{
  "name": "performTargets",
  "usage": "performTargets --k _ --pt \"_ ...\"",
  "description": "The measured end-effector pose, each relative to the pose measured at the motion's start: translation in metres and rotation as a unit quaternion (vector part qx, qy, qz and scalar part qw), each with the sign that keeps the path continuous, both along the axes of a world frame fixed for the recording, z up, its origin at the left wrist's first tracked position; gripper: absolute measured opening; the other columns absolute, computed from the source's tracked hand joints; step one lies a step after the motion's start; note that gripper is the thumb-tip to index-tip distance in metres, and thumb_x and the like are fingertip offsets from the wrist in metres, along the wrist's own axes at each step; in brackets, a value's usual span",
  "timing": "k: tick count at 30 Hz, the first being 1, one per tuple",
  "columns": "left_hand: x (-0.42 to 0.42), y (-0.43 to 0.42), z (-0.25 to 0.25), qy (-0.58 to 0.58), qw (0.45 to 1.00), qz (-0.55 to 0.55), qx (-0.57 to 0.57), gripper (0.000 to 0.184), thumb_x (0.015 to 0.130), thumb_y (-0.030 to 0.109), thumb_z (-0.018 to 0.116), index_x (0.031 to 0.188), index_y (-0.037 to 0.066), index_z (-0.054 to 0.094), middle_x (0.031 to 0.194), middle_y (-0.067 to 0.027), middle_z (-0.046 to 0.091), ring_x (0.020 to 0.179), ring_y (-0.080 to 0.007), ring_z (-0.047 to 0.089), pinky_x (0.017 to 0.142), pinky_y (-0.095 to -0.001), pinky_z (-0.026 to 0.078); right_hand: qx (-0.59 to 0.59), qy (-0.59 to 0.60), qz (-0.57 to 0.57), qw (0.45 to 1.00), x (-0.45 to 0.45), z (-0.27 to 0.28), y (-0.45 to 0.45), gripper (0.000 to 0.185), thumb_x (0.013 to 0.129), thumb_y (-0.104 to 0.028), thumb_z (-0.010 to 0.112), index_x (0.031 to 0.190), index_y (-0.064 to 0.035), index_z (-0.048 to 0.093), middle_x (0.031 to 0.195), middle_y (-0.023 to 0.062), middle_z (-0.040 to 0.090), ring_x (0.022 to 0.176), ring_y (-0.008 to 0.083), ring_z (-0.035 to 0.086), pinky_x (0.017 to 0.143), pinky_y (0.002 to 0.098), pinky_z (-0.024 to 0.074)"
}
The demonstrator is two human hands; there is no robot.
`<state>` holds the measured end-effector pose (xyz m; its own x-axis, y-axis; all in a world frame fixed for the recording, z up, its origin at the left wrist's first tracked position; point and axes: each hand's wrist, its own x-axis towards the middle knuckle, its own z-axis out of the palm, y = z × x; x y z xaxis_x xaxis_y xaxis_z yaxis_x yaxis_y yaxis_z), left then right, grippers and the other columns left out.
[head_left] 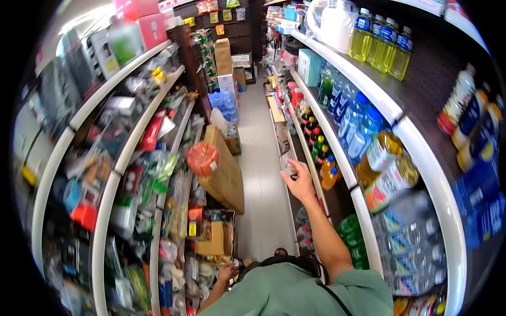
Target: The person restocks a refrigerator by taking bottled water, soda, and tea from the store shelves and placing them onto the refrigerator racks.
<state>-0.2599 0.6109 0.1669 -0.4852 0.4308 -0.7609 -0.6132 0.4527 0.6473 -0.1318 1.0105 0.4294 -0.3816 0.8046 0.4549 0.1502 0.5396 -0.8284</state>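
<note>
My right hand [298,180] is raised over the aisle beside the right-hand shelves, its fingers apart and nothing in them. Nearest to it are orange bottles [329,173] on a lower shelf. Low on the left, my left hand [228,272] hangs near the bottom of the left shelves, close to a cardboard box [215,239]; it is small and dark, and its fingers are hard to make out. A round red-orange package [203,158] sits above a tall flat carton [219,174] leaning at the left shelving.
Shelves line both sides of a narrow tiled aisle [256,184]. Yellow-green bottles [387,45] stand on the upper right shelf, above blue-capped bottles [363,129] and packs of clear bottles [408,247]. Wrapped blue packs [224,104] and boxes stand farther along on the left.
</note>
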Motion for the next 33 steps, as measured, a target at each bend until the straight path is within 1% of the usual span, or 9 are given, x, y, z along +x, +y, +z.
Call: performTargets --k 2,4,12,16,21,25,28,30,33 --pt "-0.048 0.03 -0.075 -0.034 0.979 -0.065 0.192 0.018 0.09 0.014 0.054 0.103 0.002 0.057 0.082 -0.0092 0.064 0.063 -0.0193 0.061 0.049 -0.0288 0.046 0.055 0.008 -0.017 0.998 -0.02 0.011 0.032 0.051 0.073 -0.023 0.075 0.118 -0.0056 0.057 0.114 0.0154 0.053 0.1 0.0294 0.056 0.083 0.0357 0.0483" --pt "-0.051 0.099 0.013 0.063 0.992 -0.054 0.091 0.015 0.092 0.012 0.052 0.101 0.001 0.057 0.082 -0.0073 0.062 0.067 -0.0153 0.059 0.058 -0.0269 0.048 0.123 0.004 -0.062 0.99 -0.036 0.04 0.053 0.049 0.073 -0.021 0.074 0.116 -0.0048 0.057 0.119 0.0169 0.049 0.107 0.0321 0.052 0.089 0.0382 0.0445" --pt "-0.164 0.333 0.068 0.113 0.965 -0.163 0.169 0.015 0.093 0.01 0.052 0.103 0.001 0.058 0.089 -0.0081 0.065 0.079 -0.015 0.062 0.066 -0.0256 0.049 0.212 0.035 -0.192 0.958 -0.075 0.11 0.16 0.046 0.072 -0.013 0.071 0.112 0.0022 0.055 0.12 0.02 0.046 0.107 0.0355 0.051 0.092 0.0413 0.0424" --pt "-0.221 0.455 0.095 0.063 0.943 -0.25 0.211 0.019 0.093 0.012 0.052 0.106 0.0 0.059 0.093 -0.0083 0.066 0.082 -0.016 0.064 0.071 -0.0264 0.049 0.345 0.01 -0.323 0.881 -0.088 0.133 0.212 0.046 0.072 -0.007 0.067 0.114 0.0051 0.051 0.122 0.0244 0.047 0.11 0.0378 0.05 0.094 0.043 0.0406" --pt "-0.277 0.595 0.13 0.07 0.873 -0.392 0.282 0.024 0.092 0.018 0.055 0.11 0.003 0.058 0.101 -0.0081 0.066 0.089 -0.0159 0.062 0.076 -0.0276 0.047 0.397 -0.022 -0.456 0.796 -0.113 0.172 0.264 0.062 0.072 -0.009 0.067 0.124 0.008 0.04 0.129 0.0295 0.041 0.118 0.0436 0.043 0.101 0.0472 0.0325" --pt "-0.275 0.676 0.189 0.082 0.792 -0.496 0.347 0.023 0.092 0.015 0.056 0.11 0.001 0.057 0.102 -0.0077 0.065 0.091 -0.015 0.062 0.08 -0.0285 0.047 0.332 -0.067 -0.556 0.759 -0.123 0.185 0.3 0.064 0.074 -0.013 0.068 0.125 0.0106 0.037 0.124 0.0309 0.044 0.112 0.0453 0.045 0.097 0.0461 0.0353" --pt "-0.246 0.715 0.209 0.076 0.73 -0.543 0.408 0.024 0.089 0.011 0.059 0.11 0.0 0.057 0.101 -0.0075 0.065 0.094 -0.0149 0.061 0.085 -0.0302 0.047 0.327 -0.086 -0.637 0.693 -0.115 0.178 0.327 0.056 0.075 -0.009 0.069 0.123 0.008 0.045 0.114 0.0252 0.052 0.103 0.0384 0.053 0.089 0.0401 0.0429" --pt "-0.218 0.726 0.244 0.085 0.664 -0.566 0.481 0.033 0.086 0.012 0.064 0.115 0.0 0.055 0.104 -0.0084 0.064 0.097 -0.0162 0.06 0.087 -0.03 0.046 0.38 -0.103 -0.619 0.68 -0.129 0.179 0.325 0.049 0.074 -0.005 0.069 0.118 0.0068 0.051 0.108 0.022 0.053 0.098 0.0361 0.054 0.085 0.0386 0.0446" --pt "-0.172 0.746 0.289 0.169 0.611 -0.489 0.599 0.059 0.076 0.016 0.071 0.126 -0.002 0.046 0.124 -0.0141 0.053 0.111 -0.0196 0.054 0.094 -0.0332 0.043 0.441 -0.175 -0.432 0.767 -0.155 0.163 0.315 0.048 0.062 0.004 0.069 0.109 0.0029 0.059 0.098 0.0185 0.055 0.09 0.0328 0.056 0.074 0.0393 0.0464"
